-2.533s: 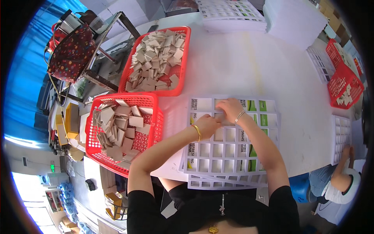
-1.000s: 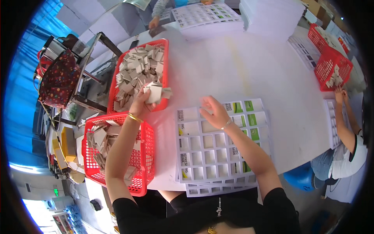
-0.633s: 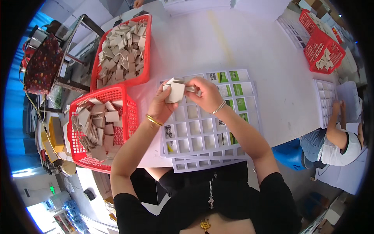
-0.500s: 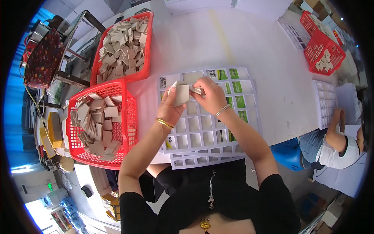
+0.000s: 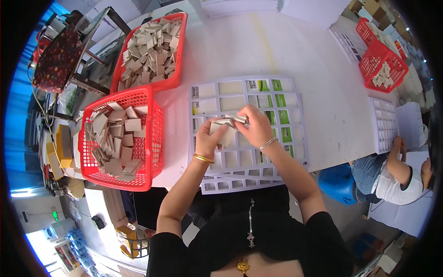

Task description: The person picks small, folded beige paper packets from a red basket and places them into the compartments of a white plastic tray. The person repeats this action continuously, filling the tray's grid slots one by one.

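Pale, thin square pieces (image 5: 226, 137), card or tile by their look, are gripped in my left hand (image 5: 208, 138), its thumb pressed over them. A few more of these pieces (image 5: 236, 118) are pinched between the fingers and thumb of my right hand (image 5: 257, 128). Both hands meet above a white gridded tray (image 5: 230, 87), and the two groups of pieces touch or overlap. Some tray compartments show green or printed panels; others are plain white. Another gridded tray (image 5: 237, 184) lies beneath, its near edge sticking out. The fingertips partly hide how many pieces each hand has.
To the left stand two red plastic baskets, a near one (image 5: 156, 134) and a far one (image 5: 183, 46), both holding many pale pieces. At the right are a smaller red basket (image 5: 378, 54), another gridded tray (image 5: 385, 122) and a seated person (image 5: 397, 177) working.
My hands have come lower over the tray and closer together. The pieces in my left hand have tilted, and the right-hand pieces now lie against them. The view has shifted slightly.
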`<state>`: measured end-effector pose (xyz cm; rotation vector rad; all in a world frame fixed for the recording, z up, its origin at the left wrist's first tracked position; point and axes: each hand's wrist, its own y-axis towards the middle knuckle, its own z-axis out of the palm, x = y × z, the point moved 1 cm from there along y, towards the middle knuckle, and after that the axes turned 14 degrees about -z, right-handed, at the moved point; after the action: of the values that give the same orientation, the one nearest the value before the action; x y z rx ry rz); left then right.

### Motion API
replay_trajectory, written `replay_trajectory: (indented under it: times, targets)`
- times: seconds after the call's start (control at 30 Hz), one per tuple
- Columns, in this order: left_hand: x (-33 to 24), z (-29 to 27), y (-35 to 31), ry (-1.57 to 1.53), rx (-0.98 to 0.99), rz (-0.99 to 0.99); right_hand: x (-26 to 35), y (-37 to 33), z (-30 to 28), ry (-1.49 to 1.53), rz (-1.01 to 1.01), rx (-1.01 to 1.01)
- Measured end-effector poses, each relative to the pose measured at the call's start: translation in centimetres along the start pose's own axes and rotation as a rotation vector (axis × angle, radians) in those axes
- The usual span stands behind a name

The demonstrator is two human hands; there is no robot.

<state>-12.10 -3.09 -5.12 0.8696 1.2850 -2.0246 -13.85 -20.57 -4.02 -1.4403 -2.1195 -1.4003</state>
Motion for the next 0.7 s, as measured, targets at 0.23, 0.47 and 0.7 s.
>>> replay_trajectory:
  times: [0.23,0.47,0.7]
  targets:
    - [0.2,0.4,-0.7,0.14,0.018,0.027,0.4,0.0,-0.6,0.029,0.021,0.171]
    - [0.8,0.0,-0.6,0.232,-0.136,0.05,0.4,0.1,-0.9,-0.014,0.022,0.256]
    - [0.9,-0.4,-0.7,0.155,0.133,0.142,-0.1,-0.2,-0.6,0.123,0.064,0.357]
